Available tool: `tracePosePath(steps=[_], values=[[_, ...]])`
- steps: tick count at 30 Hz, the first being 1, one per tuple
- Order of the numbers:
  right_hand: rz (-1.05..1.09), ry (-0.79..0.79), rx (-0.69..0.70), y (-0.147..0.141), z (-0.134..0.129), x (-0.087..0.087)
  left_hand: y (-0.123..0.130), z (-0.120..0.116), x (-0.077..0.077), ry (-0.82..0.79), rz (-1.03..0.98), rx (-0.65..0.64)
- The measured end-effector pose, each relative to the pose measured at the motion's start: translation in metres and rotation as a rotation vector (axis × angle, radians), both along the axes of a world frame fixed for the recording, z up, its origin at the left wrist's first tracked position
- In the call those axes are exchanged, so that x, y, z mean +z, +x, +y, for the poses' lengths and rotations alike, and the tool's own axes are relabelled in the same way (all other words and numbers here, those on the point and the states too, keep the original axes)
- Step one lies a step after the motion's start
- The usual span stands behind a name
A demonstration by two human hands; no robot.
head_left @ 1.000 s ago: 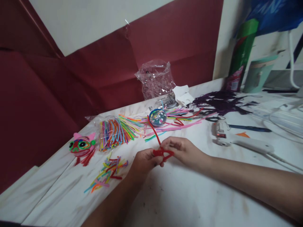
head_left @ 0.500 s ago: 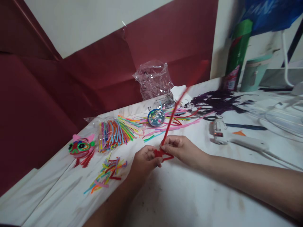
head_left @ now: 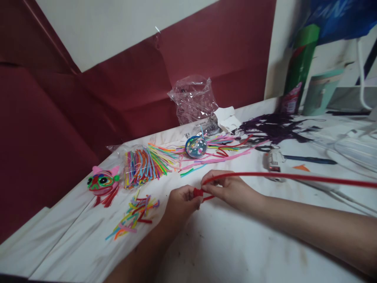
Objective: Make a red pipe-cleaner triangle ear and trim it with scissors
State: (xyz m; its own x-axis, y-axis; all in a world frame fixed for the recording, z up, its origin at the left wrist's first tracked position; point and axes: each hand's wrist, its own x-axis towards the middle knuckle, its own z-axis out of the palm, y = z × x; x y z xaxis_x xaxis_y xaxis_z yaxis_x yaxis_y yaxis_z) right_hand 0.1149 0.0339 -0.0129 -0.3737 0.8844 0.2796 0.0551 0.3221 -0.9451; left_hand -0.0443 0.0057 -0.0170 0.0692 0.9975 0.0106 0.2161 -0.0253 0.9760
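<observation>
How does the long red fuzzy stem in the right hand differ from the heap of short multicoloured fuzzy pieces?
The long red fuzzy stem is one colour; the heap of short multicoloured fuzzy pieces mixes yellow, blue and pink. The stem runs off the picture's right edge; the heap's pieces are short. The stem is in the right hand; the heap lies on the white table. Both include red.

Dim, greyish light leaves a soft shadow on the table [head_left: 241, 251] below my right forearm [head_left: 294, 216]. Glints fleck the clear bag [head_left: 193, 98]; my right hand [head_left: 226, 190] looks slightly soft, the view's right edge blurry.
</observation>
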Motion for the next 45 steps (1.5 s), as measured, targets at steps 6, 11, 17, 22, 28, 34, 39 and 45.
tracePosePath(steps=[6,11,17,22,28,34,39,45], values=[[-0.011,-0.016,0.056,-0.001,0.001,-0.006,-0.001,-0.001,-0.004,0.041,0.027,-0.068],[-0.012,-0.013,0.087,0.0,-0.002,-0.004,-0.003,-0.004,-0.002,0.133,0.125,-0.085],[-0.037,0.057,0.054,0.001,-0.004,0.001,-0.005,-0.003,-0.003,0.138,0.087,-0.049],[-0.089,0.242,-0.018,0.002,-0.009,0.004,-0.004,-0.004,0.001,0.121,0.043,-0.024],[-0.139,0.753,-0.027,0.006,-0.009,0.0,-0.003,-0.004,0.004,0.138,-0.094,0.079],[-0.317,1.039,-0.021,0.011,-0.008,-0.004,-0.003,-0.002,-0.006,0.135,-0.24,0.08],[-0.489,1.342,-0.07,0.01,-0.01,-0.002,0.0,-0.002,-0.008,0.114,-0.302,0.053],[-0.523,1.354,-0.037,0.007,-0.011,-0.007,0.001,0.002,-0.007,0.014,-0.33,0.081]])
